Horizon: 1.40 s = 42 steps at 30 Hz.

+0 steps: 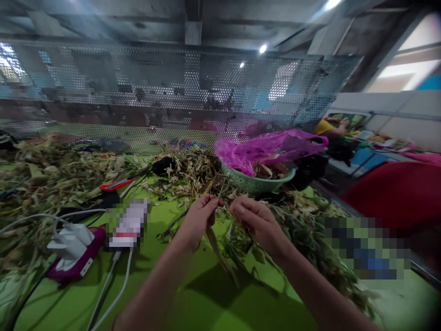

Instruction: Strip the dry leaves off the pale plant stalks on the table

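Note:
Near the middle of the green table point(172, 271), my left hand point(203, 214) is closed in a pinch on a dry plant strip point(222, 259). The strip hangs below the fingers, and a thin end sticks up above them. Just to the right is my right hand point(253, 218), its fingers curled together; what they hold, if anything, is too small to make out. Green and dry stalks point(241, 239) lie under and beside my right hand. A heap of dry leaf pieces point(193, 168) rises behind both hands.
A green basket point(248, 183) with a pink plastic bag point(272, 147) stands behind my hands. At left are a red cutter point(119, 184), a purple power strip point(77, 271), cables and a blurred phone-like object point(129, 225). A person's arm point(332, 128) shows at far right.

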Motion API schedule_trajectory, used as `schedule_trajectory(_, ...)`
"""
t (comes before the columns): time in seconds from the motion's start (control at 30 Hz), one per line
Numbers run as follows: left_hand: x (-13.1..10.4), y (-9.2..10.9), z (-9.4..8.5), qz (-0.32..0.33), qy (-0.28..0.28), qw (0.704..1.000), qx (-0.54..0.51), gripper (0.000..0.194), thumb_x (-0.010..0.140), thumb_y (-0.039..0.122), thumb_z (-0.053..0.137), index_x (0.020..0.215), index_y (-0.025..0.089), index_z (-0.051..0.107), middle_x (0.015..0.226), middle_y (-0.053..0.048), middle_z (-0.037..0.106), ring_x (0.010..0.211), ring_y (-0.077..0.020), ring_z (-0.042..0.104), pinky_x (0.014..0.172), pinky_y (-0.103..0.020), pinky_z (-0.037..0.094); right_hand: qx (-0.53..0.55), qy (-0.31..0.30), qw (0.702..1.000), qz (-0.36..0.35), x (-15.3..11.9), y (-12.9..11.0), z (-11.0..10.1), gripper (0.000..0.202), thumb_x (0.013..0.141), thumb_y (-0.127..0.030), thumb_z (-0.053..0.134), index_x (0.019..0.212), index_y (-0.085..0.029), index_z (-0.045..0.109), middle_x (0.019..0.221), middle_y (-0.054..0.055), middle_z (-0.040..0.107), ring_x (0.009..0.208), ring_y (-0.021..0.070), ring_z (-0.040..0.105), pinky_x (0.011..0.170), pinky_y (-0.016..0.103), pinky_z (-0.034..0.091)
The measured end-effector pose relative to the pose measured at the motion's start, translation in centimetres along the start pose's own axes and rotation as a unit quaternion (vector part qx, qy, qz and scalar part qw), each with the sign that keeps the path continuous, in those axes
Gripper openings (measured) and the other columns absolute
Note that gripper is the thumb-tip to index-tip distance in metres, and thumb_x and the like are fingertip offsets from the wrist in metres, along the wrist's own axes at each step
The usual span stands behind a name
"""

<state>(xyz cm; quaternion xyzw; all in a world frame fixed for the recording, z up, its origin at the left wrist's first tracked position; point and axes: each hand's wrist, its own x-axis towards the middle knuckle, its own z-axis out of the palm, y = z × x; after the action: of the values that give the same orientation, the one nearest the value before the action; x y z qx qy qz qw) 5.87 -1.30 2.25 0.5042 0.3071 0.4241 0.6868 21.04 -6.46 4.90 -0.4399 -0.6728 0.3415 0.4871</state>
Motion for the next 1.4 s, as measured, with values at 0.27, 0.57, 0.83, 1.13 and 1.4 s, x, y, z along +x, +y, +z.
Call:
schedule_trajectory(0.27,0.4,-1.3,0.3,0.082,0.042,0.964,0.25,0.009,0.08,0.022,0.046,0.074,0.018,0.052,0.073,0.0,0.055,0.07,-0.0145,0.047,0.064,-0.026,0.035,-0.25,-0.043,0.955,-0.154,-1.2,-0.2,2.9,0.03,0.09,-0.022,0.042,0.063,-0.021,0.029,0.061,-0.004,0.037,0.057,0.0111,0.035,0.053,0.024,0.027)
schedule_trajectory(0.57,-0.4,-1.9,0.1,0.202,0.013,0.873,0.445,0.014,0.075,0.009,0.046,0.066,0.019,0.051,0.072,-0.003,0.052,0.068,-0.0162,0.043,0.063,-0.027,0.029,-0.328,-0.078,0.932,-0.133,-0.8,-1.0,1.1,0.026,0.093,-0.026,0.041,0.068,-0.02,0.045,0.068,0.0,0.05,0.063,0.0126,0.047,0.059,0.025,0.035)
schedule_trajectory(0.83,-1.3,0.6,0.6,0.155,-0.176,0.903,0.36,0.018,0.084,0.026,0.05,0.082,0.019,0.066,0.084,-0.004,0.058,0.079,-0.0171,0.052,0.071,-0.026,0.038,-0.329,0.06,0.935,-0.117,1.4,0.3,-4.5,0.023,0.09,-0.029,0.051,0.07,-0.019,0.054,0.077,0.004,0.056,0.073,0.0159,0.052,0.069,0.028,0.041)
schedule_trajectory(1.13,0.0,0.6,-0.3,0.029,0.046,0.998,-0.021,0.024,0.079,0.041,0.058,0.082,0.016,0.056,0.056,0.008,0.031,0.046,-0.0056,0.023,0.045,-0.019,0.021,-0.289,0.036,0.949,-0.121,1.1,0.9,-2.2,0.023,0.088,-0.025,0.053,0.066,-0.019,0.056,0.089,0.006,0.06,0.08,0.0165,0.057,0.074,0.028,0.043)
schedule_trajectory(1.4,0.8,-1.1,0.2,0.007,0.04,0.999,0.029,0.019,0.076,0.034,0.057,0.081,0.016,0.056,0.058,0.006,0.042,0.048,-0.0067,0.032,0.047,-0.019,0.025,-0.163,-0.04,0.975,-0.145,-0.3,-0.5,1.4,0.03,0.092,-0.031,0.046,0.064,-0.019,0.047,0.073,0.003,0.057,0.069,0.0145,0.053,0.064,0.026,0.042)
